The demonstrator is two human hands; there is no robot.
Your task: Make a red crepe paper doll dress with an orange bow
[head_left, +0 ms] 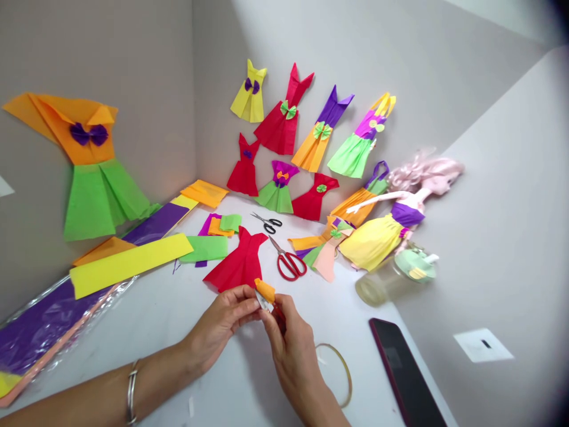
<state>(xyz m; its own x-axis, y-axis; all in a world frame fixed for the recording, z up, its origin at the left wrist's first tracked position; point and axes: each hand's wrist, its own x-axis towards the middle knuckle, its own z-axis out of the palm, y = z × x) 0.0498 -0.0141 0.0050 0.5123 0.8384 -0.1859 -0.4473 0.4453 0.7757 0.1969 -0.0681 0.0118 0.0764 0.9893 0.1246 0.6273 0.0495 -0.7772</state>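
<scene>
Both hands meet above the white table (pixel 213 379), just in front of a red paper dress (pixel 240 261). My left hand (pixel 233 311) pinches a small white piece (pixel 264 301) between thumb and fingers. My right hand (pixel 284 332) is closed beside it, with a small folded orange piece (pixel 265 290) rising at its fingertips. Something red shows partly between the right fingers; what it is stays hidden. Behind the dress lie red-handled scissors (pixel 291 264) and black-handled scissors (pixel 269 224), neither one touched.
Yellow paper (pixel 133 267) and wrapped purple sheets (pixel 44 320) lie left. Paper dresses (pixel 284 127) hang on the wall. At right are a doll (pixel 391 225), a jar (pixel 377 287), a phone (pixel 404 373) and a tape roll (pixel 349 373).
</scene>
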